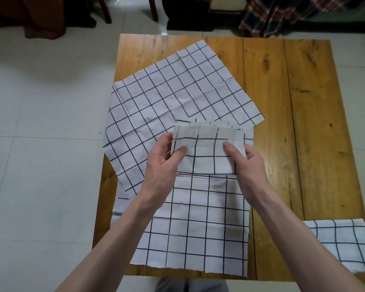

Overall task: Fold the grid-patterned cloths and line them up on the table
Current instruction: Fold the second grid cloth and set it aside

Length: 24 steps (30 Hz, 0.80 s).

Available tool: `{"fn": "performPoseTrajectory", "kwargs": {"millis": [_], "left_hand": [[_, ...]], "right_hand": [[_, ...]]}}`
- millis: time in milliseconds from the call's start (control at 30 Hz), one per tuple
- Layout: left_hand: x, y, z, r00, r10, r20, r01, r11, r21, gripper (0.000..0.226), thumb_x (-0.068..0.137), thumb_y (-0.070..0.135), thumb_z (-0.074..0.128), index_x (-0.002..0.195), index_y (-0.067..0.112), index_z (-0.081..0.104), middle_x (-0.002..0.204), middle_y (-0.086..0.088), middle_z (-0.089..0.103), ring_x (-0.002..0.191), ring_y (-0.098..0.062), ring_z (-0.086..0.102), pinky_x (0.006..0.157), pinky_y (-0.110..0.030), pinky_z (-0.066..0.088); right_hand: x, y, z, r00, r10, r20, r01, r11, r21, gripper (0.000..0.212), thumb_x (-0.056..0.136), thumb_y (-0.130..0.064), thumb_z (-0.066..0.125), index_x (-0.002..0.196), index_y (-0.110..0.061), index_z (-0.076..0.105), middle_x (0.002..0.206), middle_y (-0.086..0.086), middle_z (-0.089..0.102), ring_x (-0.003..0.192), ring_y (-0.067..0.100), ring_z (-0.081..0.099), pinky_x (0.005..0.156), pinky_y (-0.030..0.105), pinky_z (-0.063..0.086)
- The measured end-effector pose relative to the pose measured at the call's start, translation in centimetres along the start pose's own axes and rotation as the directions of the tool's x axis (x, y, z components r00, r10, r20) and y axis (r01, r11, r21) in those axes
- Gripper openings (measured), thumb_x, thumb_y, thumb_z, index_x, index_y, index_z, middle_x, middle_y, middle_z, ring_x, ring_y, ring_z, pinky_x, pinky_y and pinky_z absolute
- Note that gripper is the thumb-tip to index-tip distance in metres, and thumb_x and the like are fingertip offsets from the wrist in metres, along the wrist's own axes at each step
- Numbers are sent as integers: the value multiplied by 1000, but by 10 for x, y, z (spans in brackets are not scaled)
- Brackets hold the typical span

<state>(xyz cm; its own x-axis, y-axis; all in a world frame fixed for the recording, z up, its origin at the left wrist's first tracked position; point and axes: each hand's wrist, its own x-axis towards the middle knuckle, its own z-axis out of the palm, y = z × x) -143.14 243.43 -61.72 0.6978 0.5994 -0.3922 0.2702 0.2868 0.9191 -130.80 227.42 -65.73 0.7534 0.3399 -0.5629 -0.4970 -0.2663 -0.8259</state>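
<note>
Folded cloth (207,152) pinched at both ends by hands, left (162,163), right (246,163); loosened, layers could spring open.

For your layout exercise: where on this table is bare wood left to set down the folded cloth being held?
Bare wood lies on the table's right planks, between the angled unfolded cloth and the folded cloth at the near right corner. The left and middle are crowded: the near flat cloth lies under both hands.

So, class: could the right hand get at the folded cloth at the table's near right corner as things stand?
Probably yes: nothing lies between the right hand and that corner cloth, only bare table. But it now holds the small folded cloth with the left hand.
</note>
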Motion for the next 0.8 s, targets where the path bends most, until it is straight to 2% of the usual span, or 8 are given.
{"fn": "performPoseTrajectory", "kwargs": {"millis": [67,133,200,300,500,600,733,800], "left_hand": [[1,4,-2,999,23,-22,-23,999,25,16,107,20,58,116,10,65,105,-3,72,101,-14,67,94,-25,53],[0,8,-3,996,57,-63,-51,994,92,31,110,32,52,106,3,60,90,-5,55,84,-17,50,81,-26,46],[-6,18,-6,991,78,-112,-61,987,150,34,111,32,48,99,2,58,83,-3,44,76,-15,39,69,-24,41],[-19,42,-11,990,81,-114,-60,982,178,31,110,28,50,92,4,59,75,-1,41,69,-10,37,61,-19,38],[-46,108,-19,992,55,-116,-45,995,86,28,103,33,65,87,11,67,83,-10,58,81,-21,50,76,-36,43],[-64,145,-18,993,63,-97,-55,995,80,31,101,37,67,89,8,68,83,-10,59,80,-22,52,75,-40,44],[-88,193,-10,998,55,-35,-51,993,102,27,103,31,65,87,10,67,72,3,51,68,-8,43,62,-25,38],[-101,210,-4,999,43,15,-44,992,116,17,103,24,65,88,16,68,69,11,58,65,-2,49,60,-16,41]], "right_hand": [[-6,-8,2,997,-77,2,77,996,40,33,93,-31,77,121,-14,72,118,0,78,115,16,72,107,41,52],[-14,-16,2,993,-114,-12,114,992,60,20,96,-22,74,113,-13,76,111,3,80,108,22,75,101,43,57],[-24,-27,1,992,-125,-9,125,990,64,18,96,-20,73,113,-12,77,111,5,80,108,24,75,99,44,58],[-44,-49,1,990,-139,3,139,989,45,16,98,-19,71,112,-12,76,109,6,80,106,25,76,94,44,61],[-95,-103,-2,985,-171,7,171,985,21,16,99,-22,69,110,-11,76,103,6,80,100,27,76,81,33,63],[-126,-137,-5,984,-179,-3,179,983,29,18,100,-23,68,112,-11,75,105,4,80,102,25,76,81,32,62],[-166,-176,-11,976,-207,-71,212,974,76,17,101,-21,67,116,-14,74,108,2,80,104,19,76,87,32,62],[-184,-190,-17,968,-220,-121,230,969,86,17,101,-20,67,114,-12,74,107,2,80,103,19,76,87,33,62]]}}
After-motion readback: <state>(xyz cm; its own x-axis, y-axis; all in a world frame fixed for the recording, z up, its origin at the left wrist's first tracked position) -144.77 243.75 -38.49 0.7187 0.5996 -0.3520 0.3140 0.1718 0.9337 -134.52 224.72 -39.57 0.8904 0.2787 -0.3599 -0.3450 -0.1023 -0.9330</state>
